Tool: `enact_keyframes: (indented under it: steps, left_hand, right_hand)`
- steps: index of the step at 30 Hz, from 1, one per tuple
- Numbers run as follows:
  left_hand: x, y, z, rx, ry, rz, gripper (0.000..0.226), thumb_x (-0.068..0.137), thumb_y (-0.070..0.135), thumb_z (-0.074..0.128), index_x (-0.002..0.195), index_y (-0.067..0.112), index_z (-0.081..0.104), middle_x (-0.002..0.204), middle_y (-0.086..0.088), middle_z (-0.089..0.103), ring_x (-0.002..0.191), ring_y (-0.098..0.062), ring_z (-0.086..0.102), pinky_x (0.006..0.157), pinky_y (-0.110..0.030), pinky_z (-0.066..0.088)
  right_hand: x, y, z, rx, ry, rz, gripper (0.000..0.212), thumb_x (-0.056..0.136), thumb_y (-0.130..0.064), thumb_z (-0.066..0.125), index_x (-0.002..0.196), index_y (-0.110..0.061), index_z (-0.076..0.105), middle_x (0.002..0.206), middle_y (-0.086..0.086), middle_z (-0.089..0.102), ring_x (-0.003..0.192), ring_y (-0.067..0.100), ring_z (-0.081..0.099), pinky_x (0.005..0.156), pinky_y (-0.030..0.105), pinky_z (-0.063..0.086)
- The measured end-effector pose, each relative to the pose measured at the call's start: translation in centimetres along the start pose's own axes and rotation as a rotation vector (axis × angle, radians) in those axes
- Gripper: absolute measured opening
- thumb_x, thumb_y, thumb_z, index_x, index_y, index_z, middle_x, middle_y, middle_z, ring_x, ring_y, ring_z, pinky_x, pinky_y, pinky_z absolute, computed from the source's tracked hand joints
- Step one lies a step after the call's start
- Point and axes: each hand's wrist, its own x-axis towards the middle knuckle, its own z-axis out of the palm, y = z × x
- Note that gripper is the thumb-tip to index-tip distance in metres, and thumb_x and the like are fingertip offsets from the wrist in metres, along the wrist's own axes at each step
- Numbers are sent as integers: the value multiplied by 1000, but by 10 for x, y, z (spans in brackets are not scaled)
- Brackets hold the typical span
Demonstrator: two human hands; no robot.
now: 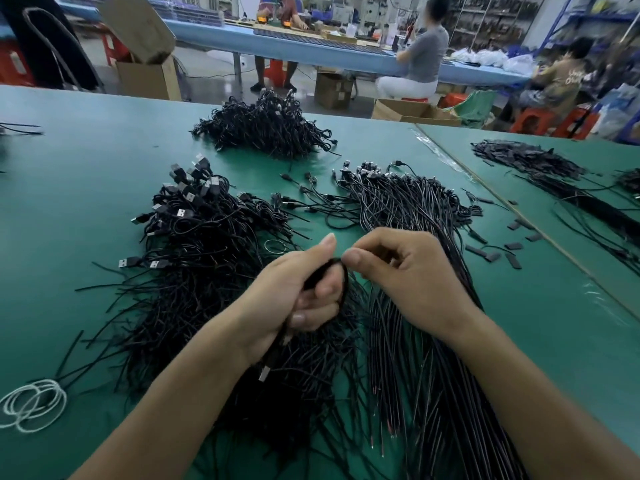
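Gripping cable loop [320,273] w/ curled L fingers [325,289]

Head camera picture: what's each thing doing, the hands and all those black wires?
left hand: grips the looped cable.
right hand: pinches the loop's top.
looped cable: bent double, plug dangling.
USB cable pile: loose, tangled.
far pile: heaped, untouched.
straight wires: laid side by side.
white bands: lying loose, unused.
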Motion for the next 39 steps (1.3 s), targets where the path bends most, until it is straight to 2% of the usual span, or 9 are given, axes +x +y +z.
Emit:
enact_keyframes:
  steps: [3, 6, 12, 15, 18, 23, 28, 33, 39]
  left_hand:
    - [-1, 10, -4, -403, -127, 62, 49, 98, 43, 44, 56, 19, 54, 43, 10, 38, 35, -2, 40, 36, -14, 35]
    - [1, 11, 1, -531, 49, 206, 45, 95, 41, 48, 65, 15, 71, 56, 4, 57, 51, -8, 61, 46, -15, 50]
    - [11, -10, -3, 167, 410, 569, 34, 100, 28, 42, 116, 9, 65, 106, -5, 75, 107, -18, 70, 90, -28, 56]
    - [11, -16, -6, 594, 420, 534, 29, 102, 26, 43, 111, 13, 68, 100, 1, 74, 99, -10, 70, 86, -28, 57]
    - [8, -16, -1, 811, 270, 348, 42, 104, 38, 42, 75, 21, 67, 68, 8, 66, 61, -9, 59, 60, -32, 50]
    - [0, -9, 9, 515, 63, 118, 58, 103, 49, 36, 58, 21, 59, 42, 6, 47, 37, -13, 47, 44, -17, 38]
    - [-6, -2, 6, 243, -133, -24, 52, 97, 56, 38, 53, 27, 39, 43, 7, 35, 37, -9, 40, 39, -15, 31]
    - [-7, -4, 1, 129, -221, -96, 51, 100, 50, 41, 55, 25, 40, 50, 1, 50, 47, -13, 57, 42, -16, 42]
    - [3, -14, 8, 337, 46, 39, 52, 96, 51, 46, 53, 23, 51, 58, -3, 59, 57, -20, 59, 55, -23, 49]
  right_hand:
    - [-10, 8, 14, -24, 13, 89, 30, 93, -46, 52, 82, -25, 70, 64, 0, 60, 49, 4, 42, 44, 25, 34]
    - [-20, 6, 26, -86, -114, 120, 25, 101, -33, 51, 80, -39, 61, 60, -13, 57, 46, 4, 44, 46, 15, 32]
    - [-29, -14, 22, -388, -350, 34, 26, 103, -40, 43, 85, -26, 57, 74, -12, 56, 71, 7, 53, 64, 36, 47]
    - [-31, -25, 13, -380, -344, -37, 32, 100, -42, 43, 71, -29, 48, 68, -15, 50, 69, 6, 51, 61, 29, 43]
    - [-26, -25, -2, -360, -234, -77, 27, 97, -43, 50, 80, -28, 65, 74, -16, 59, 74, 5, 58, 68, 28, 48]
    - [-22, -17, -18, -164, 6, -48, 7, 82, -33, 76, 80, -28, 73, 76, -12, 68, 72, 10, 65, 64, 17, 48]
    - [-23, -11, -13, 286, -158, 83, 9, 85, -27, 73, 85, -21, 66, 83, -3, 68, 79, 21, 65, 77, 39, 54]
    - [-27, -8, -9, 332, -245, 102, 6, 91, -23, 63, 89, -21, 57, 81, 4, 59, 80, 39, 58, 74, 55, 47]
    - [-27, -3, -6, 158, -164, 68, 14, 96, -17, 62, 88, -25, 54, 81, 4, 73, 77, 24, 71, 76, 49, 57]
